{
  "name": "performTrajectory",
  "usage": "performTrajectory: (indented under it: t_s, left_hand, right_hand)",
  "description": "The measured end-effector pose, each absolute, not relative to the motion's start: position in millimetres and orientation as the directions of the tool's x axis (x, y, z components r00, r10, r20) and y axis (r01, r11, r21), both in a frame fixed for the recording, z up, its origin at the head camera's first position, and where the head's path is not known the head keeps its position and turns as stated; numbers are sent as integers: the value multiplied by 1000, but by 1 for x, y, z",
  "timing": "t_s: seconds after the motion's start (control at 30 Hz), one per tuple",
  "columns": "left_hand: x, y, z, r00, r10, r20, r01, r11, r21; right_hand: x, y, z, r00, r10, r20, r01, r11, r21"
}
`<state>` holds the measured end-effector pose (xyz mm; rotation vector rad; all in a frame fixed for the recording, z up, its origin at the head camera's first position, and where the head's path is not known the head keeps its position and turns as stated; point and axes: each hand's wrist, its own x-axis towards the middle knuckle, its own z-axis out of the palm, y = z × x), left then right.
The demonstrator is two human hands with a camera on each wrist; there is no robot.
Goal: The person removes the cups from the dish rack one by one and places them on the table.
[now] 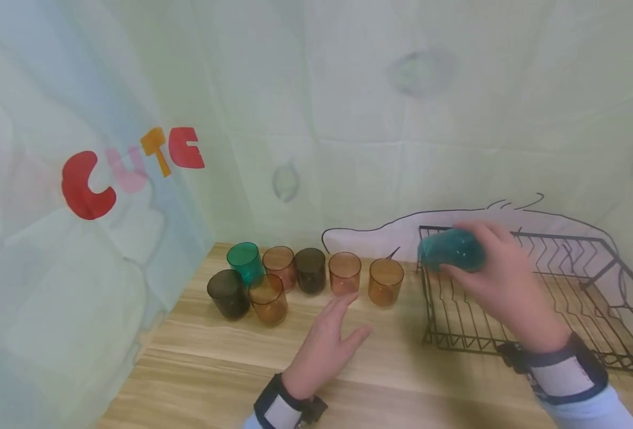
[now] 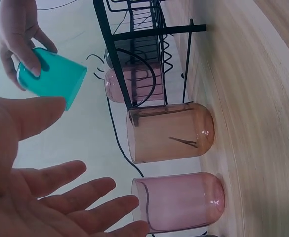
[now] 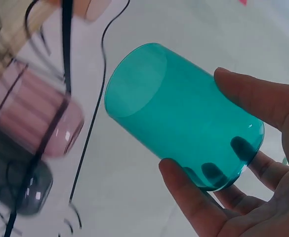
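My right hand (image 1: 509, 280) grips a teal glass (image 3: 184, 118) near its base, fingers and thumb round its sides. The glass is tipped on its side above the left end of a black wire dish rack (image 1: 477, 342), mouth toward the left in the head view. My left hand (image 1: 327, 348) hovers over the wooden table with fingers spread, holding nothing. Just beyond its fingertips stand a pink glass (image 1: 345, 273) and an amber glass (image 1: 386, 283), both upright. Another pink glass (image 3: 40, 111) and a grey glass (image 3: 18, 170) show behind the rack's wires in the right wrist view.
Further left on the table (image 1: 198, 357) stand a green glass (image 1: 245, 262), two dark glasses, including one at the front (image 1: 228, 295), another pink glass (image 1: 280, 267) and another amber glass (image 1: 268, 301). A printed curtain (image 1: 348, 119) hangs behind and along the left.
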<state>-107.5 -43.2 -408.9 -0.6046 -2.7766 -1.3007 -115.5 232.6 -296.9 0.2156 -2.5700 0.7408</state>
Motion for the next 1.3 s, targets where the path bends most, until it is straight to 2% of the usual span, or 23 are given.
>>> performTrajectory:
  t_s: [0.57,0.9,1.3]
  left_hand:
    - [-111,-40,-412,-908,378,179,377,551,745]
    - [-111,-42,-410,-892,407,197,406,529,745]
    - [-112,-45,-410,-899,417,131,319,422,849]
  right_hand:
    - [-113,171,-329,-810,-94,578,-456,722,-521]
    - [-106,151,-347,-805,-52,591,-477,650,-592]
    - [-102,146,-358,-822,-18,569,-450,631,-632]
